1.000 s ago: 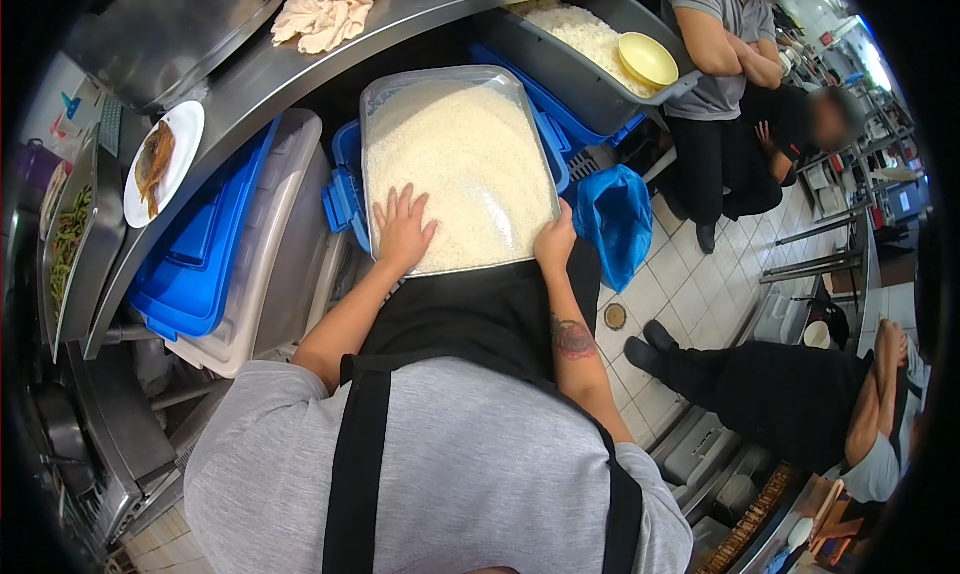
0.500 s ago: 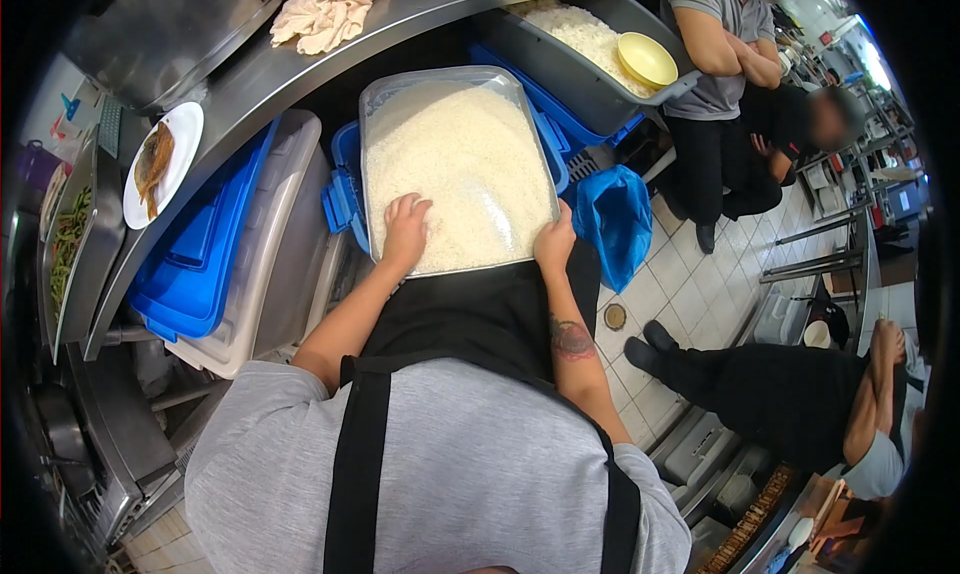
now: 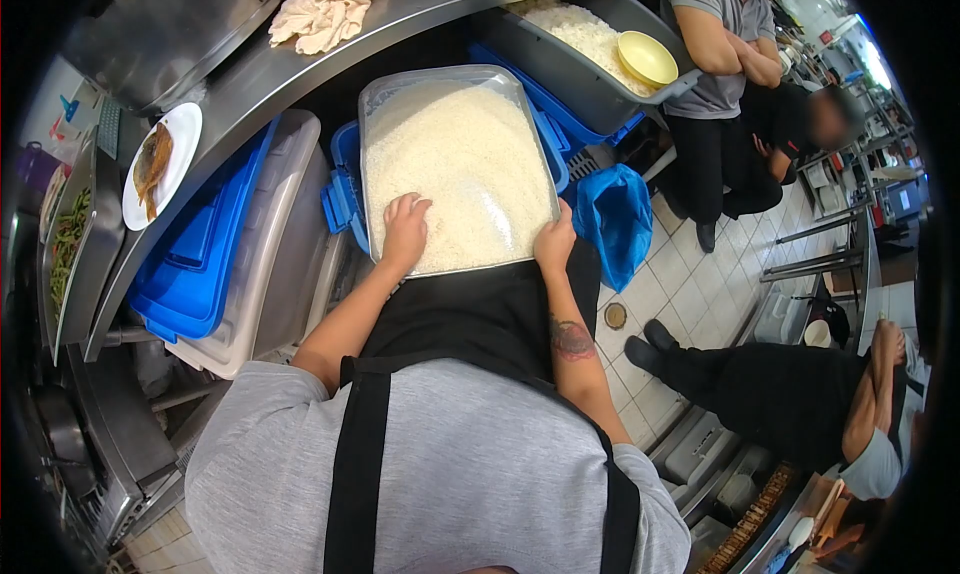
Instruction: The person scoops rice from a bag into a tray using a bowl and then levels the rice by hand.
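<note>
A metal tray (image 3: 370,99) holds a broad layer of white rice (image 3: 450,154), with its near edge by my lap. My left hand (image 3: 405,229) rests on the rice at the near left, fingers bent and slightly spread, the fingertips against the grains. At the near right corner, my right hand (image 3: 555,239) is closed round the tray's rim. A shiny patch of the tray's bottom shows through the rice between my hands. Under the tray, part of a blue container (image 3: 345,209) is visible.
A grey tub (image 3: 540,59) of rice holds a yellow bowl (image 3: 647,59). A blue bag (image 3: 612,224) stands right. Lidded bins (image 3: 275,244), a steel counter (image 3: 235,89), a plate of fish (image 3: 185,134) and a cloth (image 3: 325,12) are left. Several people are at the right.
</note>
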{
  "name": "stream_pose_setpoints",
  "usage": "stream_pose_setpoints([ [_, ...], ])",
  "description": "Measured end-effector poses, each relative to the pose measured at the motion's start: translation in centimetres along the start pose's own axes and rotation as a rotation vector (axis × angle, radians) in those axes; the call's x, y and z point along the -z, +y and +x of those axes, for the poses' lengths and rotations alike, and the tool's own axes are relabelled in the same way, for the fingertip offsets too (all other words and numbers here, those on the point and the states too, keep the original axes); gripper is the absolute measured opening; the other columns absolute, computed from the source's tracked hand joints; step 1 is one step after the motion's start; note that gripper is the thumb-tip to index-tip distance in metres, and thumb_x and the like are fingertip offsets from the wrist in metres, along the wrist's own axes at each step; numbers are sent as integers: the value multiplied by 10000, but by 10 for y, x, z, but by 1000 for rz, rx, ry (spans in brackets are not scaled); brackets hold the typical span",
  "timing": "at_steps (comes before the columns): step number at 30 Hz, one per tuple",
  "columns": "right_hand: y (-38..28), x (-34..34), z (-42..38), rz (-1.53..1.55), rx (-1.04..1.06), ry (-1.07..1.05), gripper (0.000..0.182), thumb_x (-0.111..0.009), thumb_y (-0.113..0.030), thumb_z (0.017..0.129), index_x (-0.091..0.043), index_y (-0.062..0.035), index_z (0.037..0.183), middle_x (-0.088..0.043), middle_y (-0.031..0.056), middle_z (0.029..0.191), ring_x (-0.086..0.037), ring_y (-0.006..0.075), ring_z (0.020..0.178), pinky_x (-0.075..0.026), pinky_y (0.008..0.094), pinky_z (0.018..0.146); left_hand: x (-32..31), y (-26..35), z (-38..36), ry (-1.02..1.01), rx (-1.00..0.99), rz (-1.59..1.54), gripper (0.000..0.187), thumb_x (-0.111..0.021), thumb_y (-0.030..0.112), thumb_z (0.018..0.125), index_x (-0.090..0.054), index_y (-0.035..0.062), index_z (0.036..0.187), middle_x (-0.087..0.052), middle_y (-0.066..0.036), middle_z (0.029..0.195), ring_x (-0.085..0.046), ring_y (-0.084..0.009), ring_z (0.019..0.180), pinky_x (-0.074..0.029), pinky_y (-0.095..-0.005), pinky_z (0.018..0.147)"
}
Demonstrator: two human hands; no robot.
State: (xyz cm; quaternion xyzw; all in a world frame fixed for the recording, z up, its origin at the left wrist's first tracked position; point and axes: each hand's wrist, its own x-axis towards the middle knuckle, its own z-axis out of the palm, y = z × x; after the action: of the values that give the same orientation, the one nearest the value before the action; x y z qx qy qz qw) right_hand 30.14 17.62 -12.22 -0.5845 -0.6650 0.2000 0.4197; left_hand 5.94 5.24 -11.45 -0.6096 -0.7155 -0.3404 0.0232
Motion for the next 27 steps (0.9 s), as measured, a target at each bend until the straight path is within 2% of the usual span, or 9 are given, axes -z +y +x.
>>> stream_pose_setpoints([
  [8,-7,4,-1,-8,-55,-49,417,-424,44,793,-521,-21,1193,-616,263,1038,-597,418,966,-467,461,842,2,1,5,-22,20,-24,366,-573,-43,701,-617,51,1052,-506,-156,1152,-442,-325,1137,-325,-457,987],
  [11,-4,3,-1,-9,-53,-47,416,-428,42,795,-518,-22,1197,-616,263,1038,-597,419,966,-467,462,840,12,6,20,25,-17,65,377,-593,11,724,-590,50,1098,-475,-186,1201,-399,-353,1203,-272,-493,1040],
  [13,-5,4,0,1,-45,-50,415,-430,41,797,-517,-23,1198,-617,262,1038,-597,419,966,-467,462,839,14,8,34,100,112,121,446,-616,87,759,-526,23,1191,-429,-219,1282,-339,-397,1264,-210,-524,1082],
  [17,-7,5,-1,-5,-59,-51,417,-437,41,796,-517,-29,1200,-616,263,1037,-597,420,961,-466,465,835,-22,-27,58,150,240,79,541,-627,150,784,-454,-9,1270,-379,-235,1352,-295,-436,1289,-176,-532,1100],
  [20,-7,4,-1,8,-58,-42,420,-438,42,795,-519,-35,1199,-618,263,1029,-598,420,956,-466,468,833,-33,-31,74,197,323,148,584,-628,152,794,-415,-40,1303,-381,-264,1358,-328,-434,1274,-243,-485,1087],
  [22,-8,5,0,12,-83,-53,421,-438,43,794,-520,-38,1199,-619,262,1024,-598,420,954,-466,469,832,-34,-23,81,106,300,-206,524,-636,108,775,-477,-33,1254,-465,-255,1285,-427,-397,1211,-342,-419,1038],
  [23,-8,5,-1,15,-78,-44,413,-425,30,802,-527,-34,1197,-618,275,1014,-598,425,960,-463,468,840,-33,-18,82,106,300,-204,524,-636,108,775,-477,-33,1254,-465,-255,1285,-427,-397,1211,-342,-419,1038],
  [25,-9,5,-1,19,-73,-38,406,-412,17,810,-533,-29,1195,-618,288,1003,-597,429,965,-459,467,848,-33,-8,78,-72,57,-245,395,-630,49,756,-570,-19,1140,-552,-213,1186,-509,-360,1126,-413,-381,972],
  [27,-8,5,-2,31,-66,-27,410,-410,16,807,-534,-34,1195,-619,292,990,-599,433,957,-459,473,843,-33,5,70,-99,37,-267,340,-622,26,750,-598,-12,1086,-569,-192,1159,-518,-355,1110,-419,-384,965],
])
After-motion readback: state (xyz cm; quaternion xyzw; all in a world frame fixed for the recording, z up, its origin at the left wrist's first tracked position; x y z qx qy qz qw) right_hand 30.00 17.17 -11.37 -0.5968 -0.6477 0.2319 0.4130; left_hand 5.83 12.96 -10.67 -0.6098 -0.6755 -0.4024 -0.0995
